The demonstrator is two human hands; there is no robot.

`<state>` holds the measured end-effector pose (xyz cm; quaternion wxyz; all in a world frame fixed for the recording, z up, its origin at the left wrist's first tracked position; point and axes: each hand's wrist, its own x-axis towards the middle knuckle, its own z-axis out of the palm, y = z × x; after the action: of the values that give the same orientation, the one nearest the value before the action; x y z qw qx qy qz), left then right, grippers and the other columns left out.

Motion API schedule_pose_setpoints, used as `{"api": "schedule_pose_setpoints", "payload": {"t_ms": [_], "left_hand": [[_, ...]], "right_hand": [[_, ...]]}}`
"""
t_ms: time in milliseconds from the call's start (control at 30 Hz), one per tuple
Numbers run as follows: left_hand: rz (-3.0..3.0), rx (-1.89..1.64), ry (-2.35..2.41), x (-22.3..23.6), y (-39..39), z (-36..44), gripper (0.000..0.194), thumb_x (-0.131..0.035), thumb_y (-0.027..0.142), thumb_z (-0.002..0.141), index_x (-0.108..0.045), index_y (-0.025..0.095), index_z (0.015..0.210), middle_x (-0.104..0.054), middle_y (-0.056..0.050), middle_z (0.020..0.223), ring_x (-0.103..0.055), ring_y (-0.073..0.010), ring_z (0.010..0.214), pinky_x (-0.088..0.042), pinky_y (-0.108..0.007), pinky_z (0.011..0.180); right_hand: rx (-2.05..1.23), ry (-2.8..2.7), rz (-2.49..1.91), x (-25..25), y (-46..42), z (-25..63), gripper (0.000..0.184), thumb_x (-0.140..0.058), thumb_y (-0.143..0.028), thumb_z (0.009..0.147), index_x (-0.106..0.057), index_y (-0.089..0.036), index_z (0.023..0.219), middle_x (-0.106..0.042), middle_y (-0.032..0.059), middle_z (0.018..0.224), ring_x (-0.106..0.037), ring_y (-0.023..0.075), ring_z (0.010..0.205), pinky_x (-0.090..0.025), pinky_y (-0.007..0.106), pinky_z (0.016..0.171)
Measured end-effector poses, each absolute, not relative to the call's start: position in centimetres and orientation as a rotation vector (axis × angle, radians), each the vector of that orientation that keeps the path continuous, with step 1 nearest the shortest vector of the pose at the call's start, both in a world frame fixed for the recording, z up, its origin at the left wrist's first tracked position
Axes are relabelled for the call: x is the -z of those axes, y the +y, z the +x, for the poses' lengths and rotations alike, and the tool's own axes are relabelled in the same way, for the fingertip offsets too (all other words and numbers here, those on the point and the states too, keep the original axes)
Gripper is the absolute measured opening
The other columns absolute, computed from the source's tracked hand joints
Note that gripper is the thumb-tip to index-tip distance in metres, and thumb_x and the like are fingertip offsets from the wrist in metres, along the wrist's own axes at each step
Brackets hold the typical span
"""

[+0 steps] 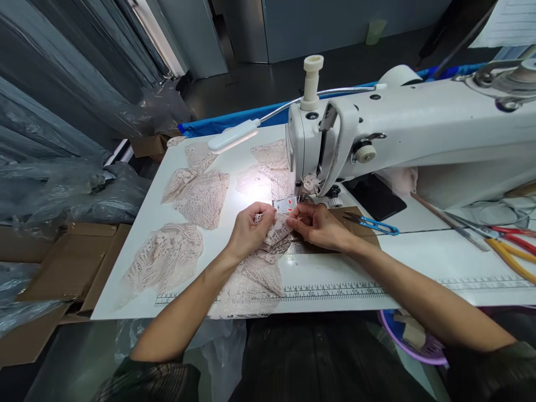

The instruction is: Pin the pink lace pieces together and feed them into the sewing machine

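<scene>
A pale pink piece of lace fabric [274, 237] is pinched between my two hands, just in front of the sewing machine's needle area. My left hand [251, 229] grips its left side, thumb and fingertips together. On the other side, my right hand [316, 224] holds the lace's upper right edge in a pinch. The lower part of the lace lies on the table [335, 273] and reaches its front edge. Close beyond my fingertips is the metal needle plate [285, 204] with small red marks. The white sewing machine [402, 123] stands over it.
More lace pieces [167, 257] lie on the table's left side and behind the needle plate. A white lamp [234, 137] lights the work. Blue thread snips [372, 223], a dark phone [372, 195] and scissors [508, 245] are to the right. Cardboard boxes [71, 262] stand left of the table.
</scene>
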<state>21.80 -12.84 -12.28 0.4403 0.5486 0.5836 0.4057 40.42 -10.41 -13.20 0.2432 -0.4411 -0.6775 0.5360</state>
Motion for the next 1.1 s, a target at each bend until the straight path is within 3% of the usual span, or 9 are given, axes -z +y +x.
{"api": "schedule_pose_setpoints", "payload": {"t_ms": [100,367,433,567,700,900,1100], "left_hand": [[1.313,-1.055,1.486,12.9,-12.5,22.0,0.030,-0.067,0.043,0.079,-0.068,0.013,0.086,-0.059,0.000,0.068,-0.048,-0.0102,0.059,-0.037,-0.021,0.054],[1.145,-0.892,1.271,12.3,-12.2,21.2,0.044,-0.074,0.048,0.076,-0.072,0.011,0.100,-0.053,0.002,0.056,-0.037,-0.0068,0.048,-0.029,-0.020,0.045],[1.162,-0.861,1.244,12.0,-12.3,21.1,0.042,-0.076,0.045,0.075,-0.073,0.011,0.099,-0.058,0.001,0.060,-0.041,-0.0066,0.050,-0.031,-0.019,0.046],[1.220,-0.864,1.283,11.7,-12.6,21.2,0.032,-0.076,0.039,0.077,-0.074,0.013,0.095,-0.066,-0.002,0.070,-0.049,-0.0077,0.055,-0.037,-0.020,0.050],[1.298,-0.874,1.310,11.7,-12.8,21.2,0.033,-0.073,0.040,0.080,-0.074,0.015,0.102,-0.069,-0.003,0.075,-0.056,-0.0119,0.062,-0.042,-0.022,0.053],[1.362,-0.856,1.300,11.6,-13.0,21.2,0.031,-0.070,0.040,0.083,-0.074,0.017,0.103,-0.067,-0.002,0.070,-0.058,-0.0134,0.065,-0.045,-0.023,0.056],[1.374,-0.844,1.274,11.7,-13.0,21.4,0.032,-0.071,0.040,0.081,-0.075,0.015,0.100,-0.071,-0.005,0.082,-0.059,-0.0134,0.069,-0.045,-0.023,0.059]], "right_hand": [[-1.550,-1.716,-1.295,13.7,-10.3,39.9,0.019,-0.058,-0.033,0.086,-0.056,-0.016,0.080,-0.047,-0.0045,0.055,-0.042,0.0070,0.048,-0.031,0.022,0.048],[-1.539,-1.729,-1.191,15.3,-10.2,40.1,0.027,-0.051,-0.044,0.091,-0.055,-0.017,0.093,-0.056,-0.0016,0.065,-0.052,0.0092,0.047,-0.040,0.022,0.047],[-1.400,-1.821,-1.169,15.5,-10.4,40.3,0.027,-0.048,-0.042,0.093,-0.057,-0.016,0.098,-0.060,0.0016,0.072,-0.055,0.0109,0.052,-0.043,0.024,0.050],[-0.632,-2.027,-1.189,15.3,-11.2,40.4,0.027,-0.045,-0.033,0.096,-0.060,-0.014,0.108,-0.065,0.0121,0.098,-0.060,0.0176,0.072,-0.048,0.032,0.062],[-0.210,-2.134,-1.022,15.3,-12.0,40.3,0.025,-0.044,-0.029,0.098,-0.062,-0.016,0.111,-0.062,0.0131,0.103,-0.062,0.0211,0.083,-0.048,0.031,0.062],[-0.030,-2.193,-0.922,15.3,-12.0,40.1,0.020,-0.045,-0.028,0.099,-0.059,-0.021,0.112,-0.061,0.0092,0.104,-0.061,0.0170,0.079,-0.040,0.025,0.052],[-0.144,-2.184,-1.003,15.5,-11.8,39.6,0.020,-0.036,-0.024,0.100,-0.054,-0.017,0.095,-0.061,0.0081,0.091,-0.057,0.0166,0.075,-0.035,0.026,0.052]]}}
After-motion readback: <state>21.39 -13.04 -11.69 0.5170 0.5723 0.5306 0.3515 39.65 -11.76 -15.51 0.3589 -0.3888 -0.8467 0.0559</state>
